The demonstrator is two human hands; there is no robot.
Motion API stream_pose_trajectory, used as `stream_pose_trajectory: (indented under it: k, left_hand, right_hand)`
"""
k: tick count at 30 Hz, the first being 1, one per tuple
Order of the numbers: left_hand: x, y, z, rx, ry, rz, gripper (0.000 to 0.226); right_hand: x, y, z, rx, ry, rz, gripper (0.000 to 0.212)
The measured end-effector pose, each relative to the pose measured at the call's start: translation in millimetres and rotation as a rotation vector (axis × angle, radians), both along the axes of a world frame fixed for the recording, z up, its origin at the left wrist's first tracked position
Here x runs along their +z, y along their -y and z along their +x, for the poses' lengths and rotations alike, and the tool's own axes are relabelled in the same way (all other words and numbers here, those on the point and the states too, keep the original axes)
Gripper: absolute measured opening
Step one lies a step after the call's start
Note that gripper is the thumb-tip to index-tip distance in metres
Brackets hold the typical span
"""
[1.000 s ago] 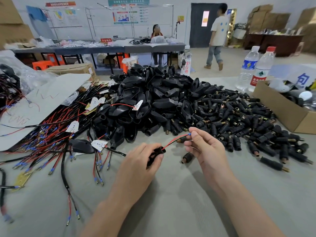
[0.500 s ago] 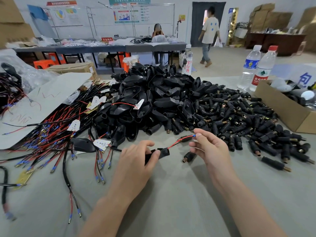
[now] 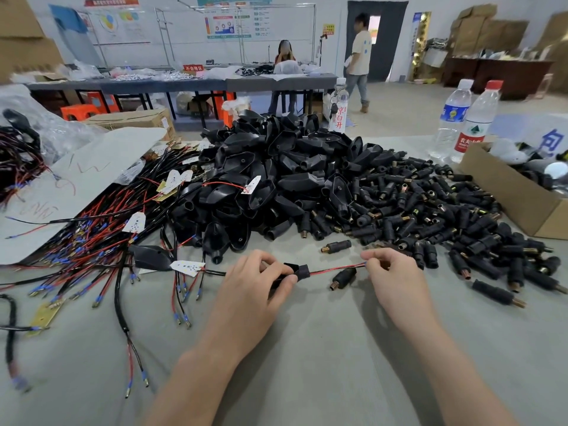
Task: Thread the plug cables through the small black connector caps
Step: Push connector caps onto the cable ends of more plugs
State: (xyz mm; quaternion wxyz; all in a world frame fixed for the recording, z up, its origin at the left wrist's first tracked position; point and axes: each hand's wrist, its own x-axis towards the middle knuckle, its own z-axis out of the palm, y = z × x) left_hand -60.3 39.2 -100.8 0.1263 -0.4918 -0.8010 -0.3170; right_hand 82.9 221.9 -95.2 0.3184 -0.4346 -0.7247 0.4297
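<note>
My left hand (image 3: 249,290) grips a small black connector cap (image 3: 296,271) with a black cable running out of it to the left. Red and black wires (image 3: 336,268) come out of the cap's right end, stretched level above the table. My right hand (image 3: 393,276) pinches their blue-tipped ends. Two loose black connector pieces (image 3: 342,278) with brass ends lie on the table under and behind the wires. A heap of larger black plug shells (image 3: 276,179) and a spread of small connectors (image 3: 430,210) lie behind my hands.
Bundled red and black cables (image 3: 86,241) with white tags cover the table's left side. A cardboard box (image 3: 516,192) sits at the right edge, two water bottles (image 3: 464,118) behind it. Grey table surface (image 3: 307,348) lies in front. Two people are far behind.
My hands have moved apart and lowered. The wires now run longer and straighter out of the cap, with my right hand farther right.
</note>
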Motion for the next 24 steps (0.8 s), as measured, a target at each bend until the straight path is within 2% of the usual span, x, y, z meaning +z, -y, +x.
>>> stream_pose_trajectory:
  k: [5,14,20,24]
  left_hand:
    - [-2.1,0.2,-2.3,0.007,0.002,0.005,0.019]
    - [-2.0,0.2,1.6,-0.014,0.025,-0.005,0.024]
    - [6.3,2.0,6.5,-0.055,0.144,0.058,0.024]
    - [16.5,15.1,-6.6,0.151,0.173,0.147,0.028]
  right_hand:
    - [4.7,-12.0,12.1,-0.130,0.098,0.119,0.025]
    - [8.5,-27.7,28.9,-0.277,0.139,0.175,0.028]
    - [11.6,-23.5,24.7,-0.329,0.182,0.272,0.029]
    - [13.0,-9.9,16.8,-0.341,0.188,0.468,0.029]
